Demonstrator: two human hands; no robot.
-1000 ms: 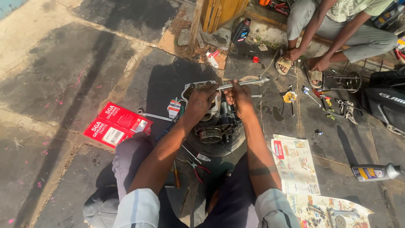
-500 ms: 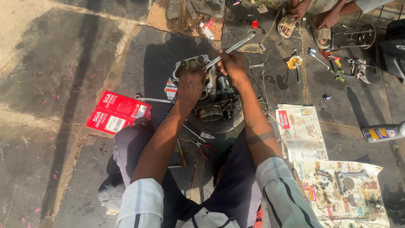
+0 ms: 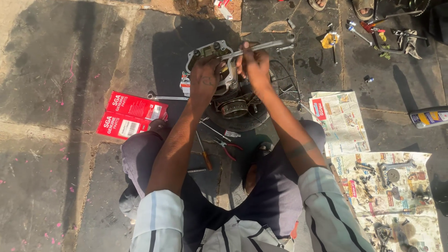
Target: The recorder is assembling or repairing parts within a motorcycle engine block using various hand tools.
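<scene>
A: Head view first. What do the hands hold?

B: The right hand [image 3: 254,65] is curled tight round the shaft of a long metal wrench [image 3: 261,45], which lies nearly level over the engine [image 3: 231,91]. The left hand [image 3: 204,77] lies with fingers curled over the engine's grey cover [image 3: 205,50], pressing on it.

A: And where is the engine?

B: On the stone floor [image 3: 56,70], seated in a black tyre [image 3: 242,123], just ahead of the person's knees.

A: What lies about it?

B: Two red boxes [image 3: 130,115] to the left, touching each other. Red-handled pliers [image 3: 228,145] and a screwdriver [image 3: 203,151] lie between the legs. To the right, newspaper sheets [image 3: 338,121], the nearer one strewn with small metal parts [image 3: 389,175], and a bottle [image 3: 429,116] lying on its side. Another person's sandalled foot [image 3: 361,7] shows at the top edge.
</scene>
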